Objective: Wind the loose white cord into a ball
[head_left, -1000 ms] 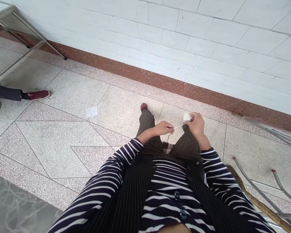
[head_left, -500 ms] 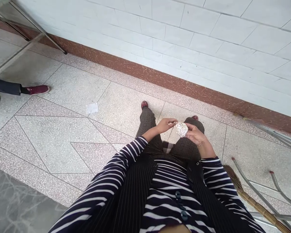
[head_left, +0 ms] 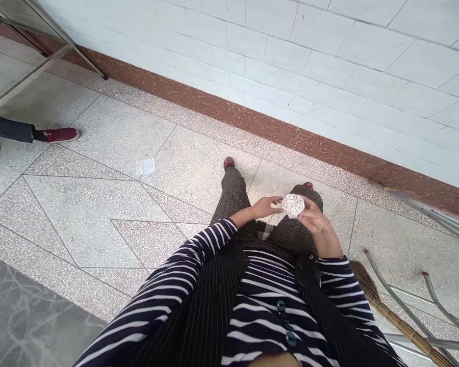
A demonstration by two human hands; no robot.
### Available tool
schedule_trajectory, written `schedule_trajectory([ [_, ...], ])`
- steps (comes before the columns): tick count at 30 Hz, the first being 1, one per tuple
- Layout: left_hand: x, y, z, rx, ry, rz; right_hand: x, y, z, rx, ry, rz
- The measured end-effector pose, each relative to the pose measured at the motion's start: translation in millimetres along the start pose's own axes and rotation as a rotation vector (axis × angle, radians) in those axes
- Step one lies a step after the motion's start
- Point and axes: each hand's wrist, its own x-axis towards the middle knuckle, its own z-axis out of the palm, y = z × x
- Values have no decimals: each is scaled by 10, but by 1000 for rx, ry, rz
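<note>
A small, round white piece of braided or coiled cord is held above my lap, between my knees. My right hand grips it from the right, the thumb and fingers closed around its edge. From the other side, my left hand has its fingers bent, the fingertips pinching at the left edge of the piece. Any thin strand between those fingertips is too small to make out.
A straw broom lies at the lower right by a metal frame with red-tipped legs. White paper lies on the floor. Another person's shoe is at the left, below a metal-legged table. A tiled wall runs ahead.
The white cord piece has moved slightly right and turned, showing more of its face. My left hand has shifted a little right and down, its fingers bent differently.
</note>
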Motion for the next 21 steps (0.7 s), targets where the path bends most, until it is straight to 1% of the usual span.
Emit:
schedule_trajectory([
  [2,20,2,51,18,12,-11,9,-34,13,3,-5,-8],
  [3,29,6,46,22,-4,-18,8,-60,12,8,0,-19],
  [5,43,25,-39,30,-25,-70,-12,-137,-13,25,23,-51],
  [6,53,42,-119,38,-15,-108,-33,-187,-34,35,38,-70],
  [8,85,89,-336,62,67,-156,-94,-301,-83,52,66,-105],
  [12,213,224,-821,159,260,-117,-239,-512,-127,95,94,-165],
  [15,320,307,-1093,228,358,-135,-310,-629,-120,138,81,-271],
  [18,415,359,-1347,216,480,-182,-343,-751,-180,138,115,-415],
  [21,543,439,-1684,170,608,-212,-361,-893,-315,127,171,-450],
])
